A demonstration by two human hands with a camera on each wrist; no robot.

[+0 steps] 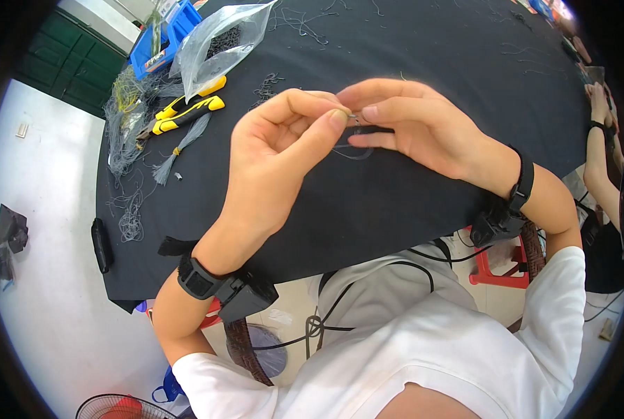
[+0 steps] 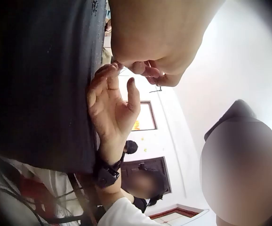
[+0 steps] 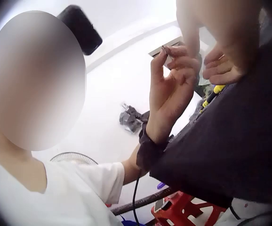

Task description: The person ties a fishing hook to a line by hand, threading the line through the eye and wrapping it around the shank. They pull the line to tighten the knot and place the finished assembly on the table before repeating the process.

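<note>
In the head view my left hand (image 1: pixel 277 146) pinches a small metal piece (image 1: pixel 354 117) between thumb and index fingertip, over the black-covered table (image 1: pixel 395 209). A thin grey line (image 1: pixel 357 155) loops below the fingertips. My right hand (image 1: pixel 430 126) comes in from the other side, its fingers reaching to the left fingertips. Seen from the left wrist, the right hand (image 2: pixel 111 108) has its thumb apart from its extended fingers. The right wrist view shows the left hand (image 3: pixel 173 89) with a small dark tip (image 3: pixel 164 49) sticking out of the pinch.
Yellow-black pliers (image 1: pixel 186 115) lie at the left, beside a tied bundle of grey line (image 1: pixel 175 157) and tangled line (image 1: pixel 122 146). Behind them are a clear plastic bag (image 1: pixel 221 42) and a blue bin (image 1: pixel 175 31). Another person's arm (image 1: pixel 597 153) is at the right.
</note>
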